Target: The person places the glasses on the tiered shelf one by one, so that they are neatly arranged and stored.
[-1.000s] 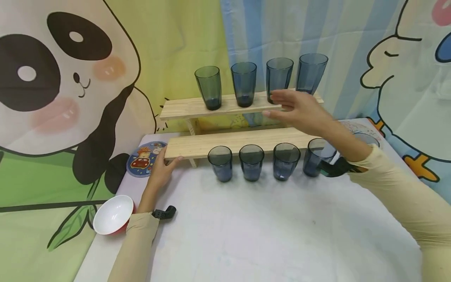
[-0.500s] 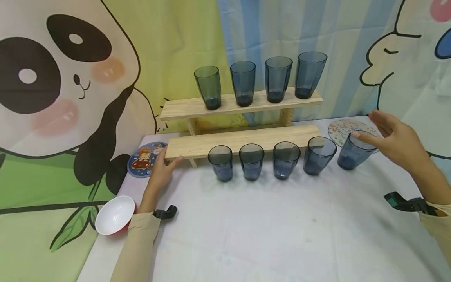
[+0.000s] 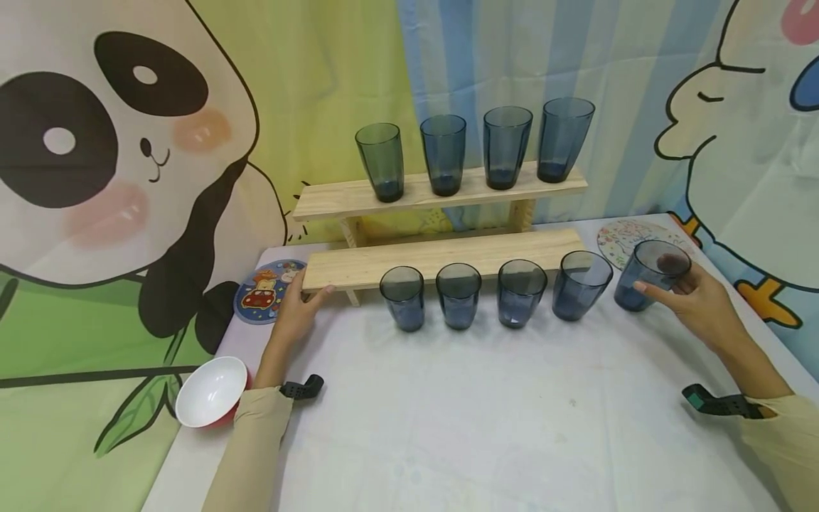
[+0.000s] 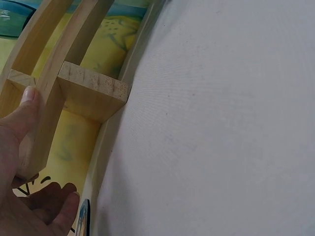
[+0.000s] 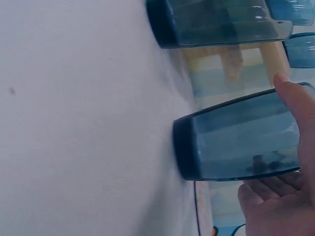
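My right hand (image 3: 707,309) holds a blue-tinted drinking glass (image 3: 632,283) at the right end of the front row. In the right wrist view its thumb lies along one side of that glass (image 5: 236,137) and the fingers are on the other; the base sits on the white tabletop. My left hand (image 3: 294,316) grips the left end of a two-tier wooden shelf (image 3: 441,256), thumb on the front edge of the lower board. Several more glasses (image 3: 458,299) stand in a row before the shelf. The upper board carries another row, including a greenish glass (image 3: 380,163).
A white bowl with a red outside (image 3: 211,391) stands near the table's left edge. A round blue picture mat (image 3: 259,295) lies by the shelf's left end, and a pale patterned round mat (image 3: 617,242) lies behind the held glass. Printed curtains hang behind.
My right hand has moved from in front of the upper row, right and down to the end glass, and taken hold of it. The left hand has stayed on the shelf.
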